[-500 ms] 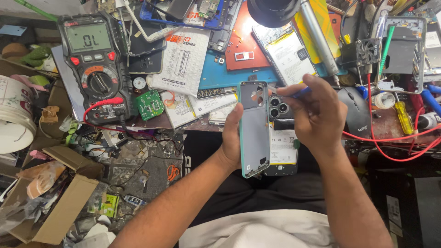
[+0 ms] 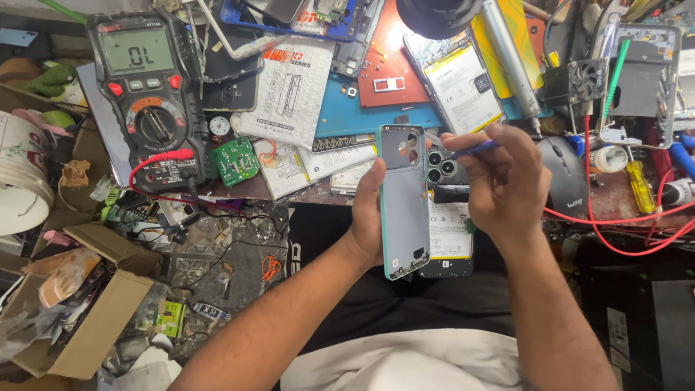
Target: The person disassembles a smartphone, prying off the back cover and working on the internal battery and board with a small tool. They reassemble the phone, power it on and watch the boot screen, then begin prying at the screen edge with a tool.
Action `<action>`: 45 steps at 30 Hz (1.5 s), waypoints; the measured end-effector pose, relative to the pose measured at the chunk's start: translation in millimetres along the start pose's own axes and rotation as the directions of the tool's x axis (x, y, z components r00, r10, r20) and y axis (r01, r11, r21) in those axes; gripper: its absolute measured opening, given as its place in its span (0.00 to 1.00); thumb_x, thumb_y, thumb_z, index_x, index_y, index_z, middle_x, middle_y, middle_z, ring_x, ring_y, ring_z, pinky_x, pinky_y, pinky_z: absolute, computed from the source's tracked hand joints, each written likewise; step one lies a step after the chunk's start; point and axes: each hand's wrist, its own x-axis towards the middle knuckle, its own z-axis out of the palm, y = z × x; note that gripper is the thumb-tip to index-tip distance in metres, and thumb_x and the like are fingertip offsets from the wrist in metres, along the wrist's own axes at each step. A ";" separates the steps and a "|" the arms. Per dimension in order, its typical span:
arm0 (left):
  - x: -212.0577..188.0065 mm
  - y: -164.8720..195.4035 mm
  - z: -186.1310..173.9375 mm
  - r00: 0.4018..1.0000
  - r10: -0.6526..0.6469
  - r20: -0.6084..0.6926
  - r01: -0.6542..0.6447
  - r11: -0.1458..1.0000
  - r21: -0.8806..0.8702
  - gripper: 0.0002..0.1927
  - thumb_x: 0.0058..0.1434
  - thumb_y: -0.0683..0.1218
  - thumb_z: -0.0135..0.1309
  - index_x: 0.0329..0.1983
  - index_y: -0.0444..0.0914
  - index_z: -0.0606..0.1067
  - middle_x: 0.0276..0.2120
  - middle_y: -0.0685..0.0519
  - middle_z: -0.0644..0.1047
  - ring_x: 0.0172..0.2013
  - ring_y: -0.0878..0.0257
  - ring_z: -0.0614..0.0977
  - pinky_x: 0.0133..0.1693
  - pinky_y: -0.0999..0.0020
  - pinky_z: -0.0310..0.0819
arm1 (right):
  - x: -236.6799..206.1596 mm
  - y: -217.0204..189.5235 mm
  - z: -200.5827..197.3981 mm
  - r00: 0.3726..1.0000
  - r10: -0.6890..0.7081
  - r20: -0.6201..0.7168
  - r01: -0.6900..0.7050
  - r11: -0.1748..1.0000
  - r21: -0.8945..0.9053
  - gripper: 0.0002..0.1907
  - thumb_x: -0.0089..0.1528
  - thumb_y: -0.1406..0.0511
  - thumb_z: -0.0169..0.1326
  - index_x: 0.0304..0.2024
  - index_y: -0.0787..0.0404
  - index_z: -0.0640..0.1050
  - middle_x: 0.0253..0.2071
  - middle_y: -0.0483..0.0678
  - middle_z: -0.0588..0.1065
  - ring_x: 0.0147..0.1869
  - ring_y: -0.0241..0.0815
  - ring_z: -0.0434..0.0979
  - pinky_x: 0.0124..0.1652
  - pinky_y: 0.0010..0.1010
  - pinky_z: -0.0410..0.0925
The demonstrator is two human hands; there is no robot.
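1. The left hand (image 2: pixel 369 217) grips the long left edge of a teal phone back cover (image 2: pixel 402 203), fingers curled behind it, and holds it upright on its long side with the inner face toward the camera.
2. The right hand (image 2: pixel 503 181) is closed around a thin blue-handled tool (image 2: pixel 474 147), pinched between thumb and fingers, its tip pointing left toward the top of the cover.
3. Just right of the cover, and partly behind it, lies the opened smartphone (image 2: pixel 449 224), with its camera lenses near the tool's tip and its white-labelled battery under the right hand.
4. Left of the left hand, a small green circuit board (image 2: pixel 235 161) lies on the bench, and beyond it a black-and-red multimeter (image 2: pixel 141 101) with a lit display.
5. To the right of the right hand, a dark computer mouse (image 2: pixel 568 177) sits beside looping red wire (image 2: pixel 622 217).
6. Below and left of the left forearm, an open cardboard box (image 2: pixel 108 304) stands among scattered scraps.
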 end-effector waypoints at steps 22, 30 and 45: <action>-0.6 -5.3 -8.5 1.000 0.004 -0.016 -0.003 0.998 0.064 0.38 0.70 0.69 0.40 0.72 0.39 0.65 0.48 0.52 0.74 0.45 0.65 0.75 0.47 0.66 0.72 | -4.0 4.3 1.5 1.000 0.006 0.002 -0.006 0.998 -0.058 0.27 0.71 0.81 0.52 0.65 0.58 0.58 0.52 0.59 0.78 0.54 0.46 0.83 0.50 0.26 0.76; 0.6 -0.8 -4.6 0.999 -0.024 -0.030 0.026 0.996 0.082 0.40 0.67 0.70 0.40 0.72 0.40 0.63 0.51 0.54 0.74 0.49 0.66 0.74 0.51 0.66 0.71 | -0.4 5.4 2.7 0.994 0.035 -0.106 -0.049 0.990 -0.129 0.23 0.67 0.81 0.60 0.59 0.61 0.68 0.46 0.57 0.74 0.47 0.46 0.85 0.43 0.27 0.79; -1.4 -4.6 -7.3 1.000 -0.017 -0.025 0.018 0.999 0.047 0.39 0.68 0.69 0.41 0.72 0.39 0.63 0.55 0.51 0.73 0.53 0.63 0.75 0.57 0.62 0.71 | 8.4 -6.3 2.5 0.987 0.058 -0.152 -0.084 0.981 -0.177 0.23 0.62 0.80 0.65 0.53 0.64 0.69 0.42 0.56 0.71 0.48 0.44 0.81 0.42 0.29 0.75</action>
